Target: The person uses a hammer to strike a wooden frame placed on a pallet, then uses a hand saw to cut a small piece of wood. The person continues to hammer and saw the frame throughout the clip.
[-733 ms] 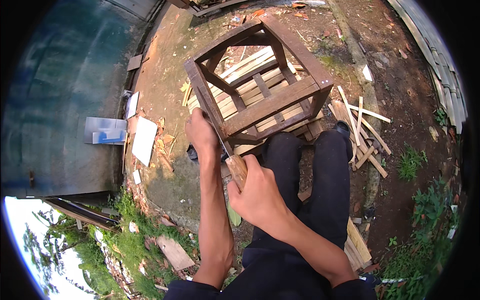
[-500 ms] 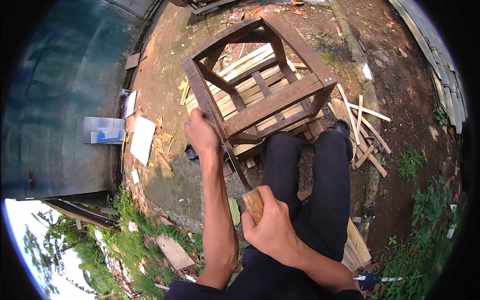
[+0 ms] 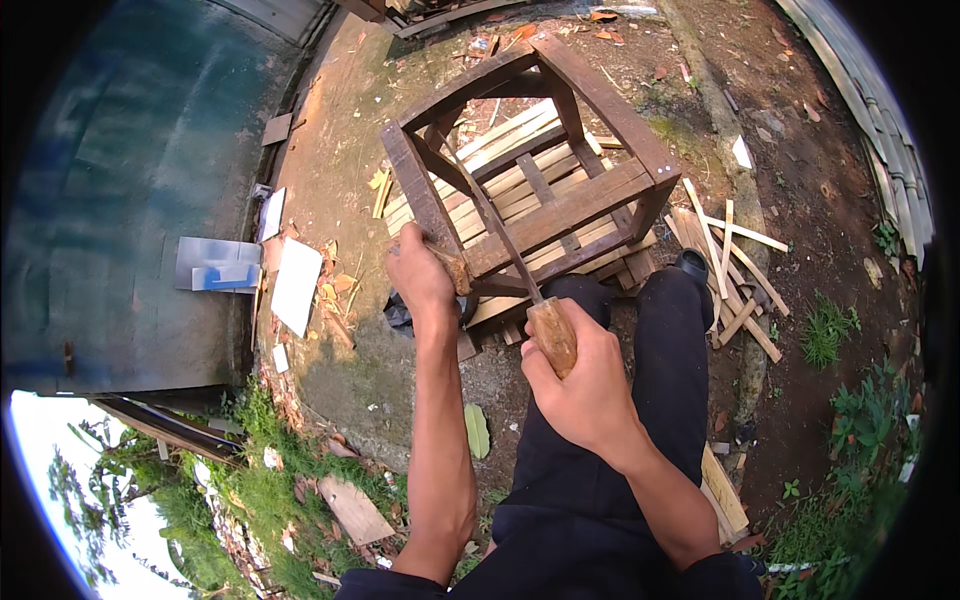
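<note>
A dark brown wooden stool frame [image 3: 560, 220] stands tilted in front of my knees, over a platform of pale slats. My left hand [image 3: 420, 275] is closed round the near left corner of its top. In my right hand [image 3: 585, 385] is a wooden-handled tool [image 3: 552, 338] with a long, narrow, dark metal blade. The blade points up and to the left, passing over the near rail into the frame's opening. Whether it touches the wood I cannot tell, nor can I make out its edge.
Pale slats [image 3: 507, 140] lie beneath the frame. Loose wood strips [image 3: 735, 265] are heaped right of my knees. White boards [image 3: 297, 287] lie to the left, beside a large green-grey sheet [image 3: 130, 200]. A black plastic bag [image 3: 398, 312] sits near my left hand.
The blade has swung from outside the frame's left corner to across its opening. My right hand has moved up and right with it; my left hand still grips the corner.
</note>
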Demonstrator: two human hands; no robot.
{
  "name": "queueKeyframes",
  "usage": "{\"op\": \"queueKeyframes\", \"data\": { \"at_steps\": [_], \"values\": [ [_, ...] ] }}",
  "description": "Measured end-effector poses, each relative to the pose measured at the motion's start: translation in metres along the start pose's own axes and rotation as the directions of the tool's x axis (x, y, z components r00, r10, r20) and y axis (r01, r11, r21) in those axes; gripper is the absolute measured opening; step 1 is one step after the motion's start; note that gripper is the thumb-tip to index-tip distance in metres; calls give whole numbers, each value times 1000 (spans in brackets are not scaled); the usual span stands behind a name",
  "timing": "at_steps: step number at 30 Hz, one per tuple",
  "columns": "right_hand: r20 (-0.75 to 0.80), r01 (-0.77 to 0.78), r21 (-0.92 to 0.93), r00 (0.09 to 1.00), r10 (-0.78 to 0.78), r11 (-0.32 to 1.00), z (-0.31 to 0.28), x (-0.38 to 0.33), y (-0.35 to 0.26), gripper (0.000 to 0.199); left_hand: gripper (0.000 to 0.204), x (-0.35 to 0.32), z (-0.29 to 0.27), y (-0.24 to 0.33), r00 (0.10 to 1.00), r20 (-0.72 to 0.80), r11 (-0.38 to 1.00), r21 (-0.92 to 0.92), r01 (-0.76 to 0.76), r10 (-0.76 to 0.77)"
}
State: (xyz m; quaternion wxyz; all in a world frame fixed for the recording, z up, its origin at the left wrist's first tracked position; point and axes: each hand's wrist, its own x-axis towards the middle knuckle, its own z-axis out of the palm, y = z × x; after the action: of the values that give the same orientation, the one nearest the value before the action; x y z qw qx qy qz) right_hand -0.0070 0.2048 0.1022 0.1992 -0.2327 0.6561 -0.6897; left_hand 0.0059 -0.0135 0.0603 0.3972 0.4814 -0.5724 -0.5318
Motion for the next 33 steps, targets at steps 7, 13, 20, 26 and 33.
{"op": "queueKeyframes", "data": {
  "at_steps": [7,13,20,26,33],
  "values": [
    [154,-246,8,958,242,969,-5,-54,23,15,24,-2,3,6,998,38,998,14,59,-60],
    [200,-275,34,944,263,961,1,-65,12,18,31,-11,9,9,1000,-24,996,-86,-18,16],
    [189,-232,40,957,221,972,14,-41,1,20,31,-14,8,12,999,-42,1000,-16,-11,10],
    [228,-315,-80,918,325,946,1,-41,-10,22,30,-11,12,15,997,-74,1000,-13,-1,0],
    [253,-255,-80,930,267,964,-16,-80,11,26,28,-8,16,23,998,-14,997,-42,61,-61]
  ]
}}
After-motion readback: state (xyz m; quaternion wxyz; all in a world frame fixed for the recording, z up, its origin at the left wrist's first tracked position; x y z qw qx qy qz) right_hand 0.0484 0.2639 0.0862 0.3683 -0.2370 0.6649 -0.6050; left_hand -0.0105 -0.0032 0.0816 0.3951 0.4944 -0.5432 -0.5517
